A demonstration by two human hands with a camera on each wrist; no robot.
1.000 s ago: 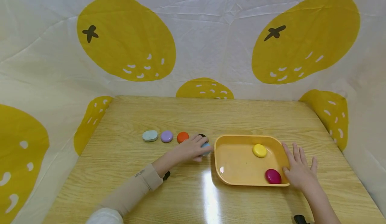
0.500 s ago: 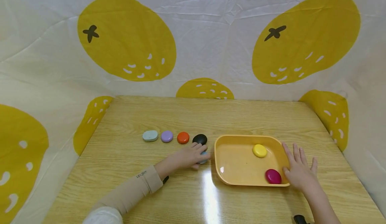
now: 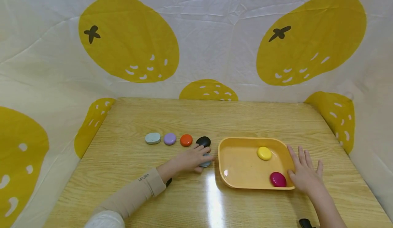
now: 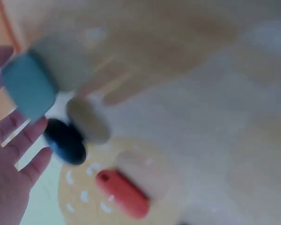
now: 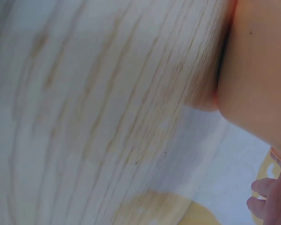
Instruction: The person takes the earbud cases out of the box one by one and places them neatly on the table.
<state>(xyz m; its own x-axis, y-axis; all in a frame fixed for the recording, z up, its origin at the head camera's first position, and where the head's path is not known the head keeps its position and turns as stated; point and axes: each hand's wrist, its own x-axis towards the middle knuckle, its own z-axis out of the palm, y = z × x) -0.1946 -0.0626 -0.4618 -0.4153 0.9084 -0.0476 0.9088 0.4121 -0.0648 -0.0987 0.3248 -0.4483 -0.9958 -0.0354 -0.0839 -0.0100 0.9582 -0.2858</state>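
Observation:
In the head view my left hand [image 3: 191,158] is low over the table just left of the tray, its thumb and fingers around a light blue rounded piece [image 3: 205,163]. The hand covers part of this piece. A blurred left wrist view has the same blue piece [image 4: 30,85] between spread fingers on both sides. Right behind the fingertips lies a black oval piece [image 3: 203,141]. My right hand [image 3: 307,177] has its fingers spread against the right side of a yellow-orange tray [image 3: 239,187]. Inside the tray are a yellow round piece [image 3: 264,153] and a magenta one [image 3: 278,179].
A red-orange piece [image 3: 186,140], a purple piece [image 3: 170,138] and a pale grey-green oblong piece [image 3: 153,138] continue the row leftward from the black one. The wooden table [image 3: 147,115] ends at a white cloth backdrop [image 3: 215,57] printed with yellow fruit.
My left hand has moved a little left and toward me with the light blue piece, uncovering the black and red-orange pieces. The right hand and the tray have stayed put.

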